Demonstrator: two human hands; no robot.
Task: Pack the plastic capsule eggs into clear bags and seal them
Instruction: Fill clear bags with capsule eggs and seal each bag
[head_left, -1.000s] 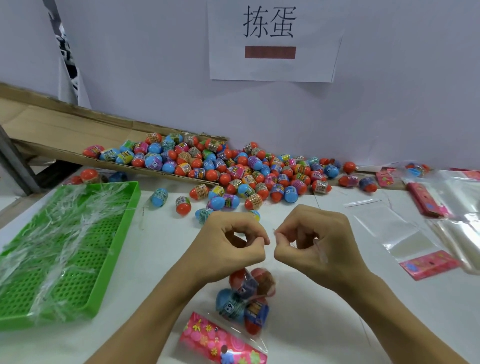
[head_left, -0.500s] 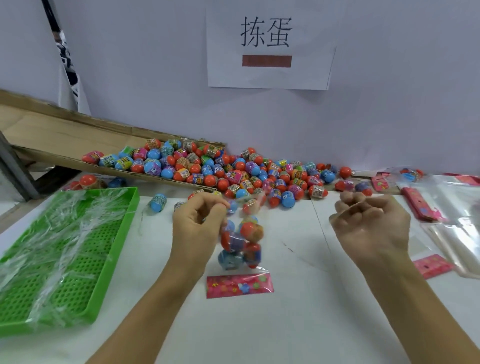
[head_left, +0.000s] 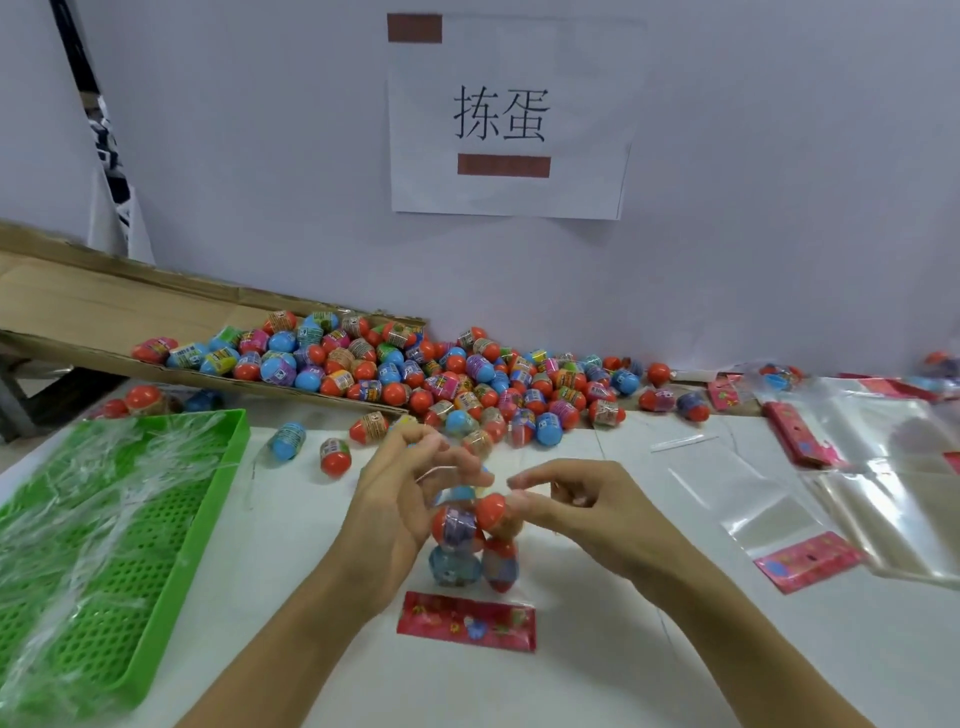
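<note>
A clear bag (head_left: 470, 545) with several capsule eggs inside hangs upright over the white table, its pink header card (head_left: 466, 621) at the bottom touching the tabletop. My left hand (head_left: 402, 501) pinches the bag's top edge from the left, its fingers blurred. From the right, my right hand (head_left: 582, 512) reaches in with loosely bent fingers, whose tips touch the upper right of the bag beside an orange egg. Behind my hands, a big pile of loose capsule eggs (head_left: 467, 376) lies along the wall.
A green perforated tray (head_left: 130, 545) strewn with thin plastic strips sits at the left. A cardboard chute (head_left: 104, 306) slopes down into the egg pile. Empty clear bags (head_left: 727, 493) with pink headers lie at the right, with more stacked at the far right (head_left: 883, 467).
My left hand lifted the filled bag off the table and hung it upright. My right hand pulled away to the right as a fist, then came back with its fingers at the bag.
</note>
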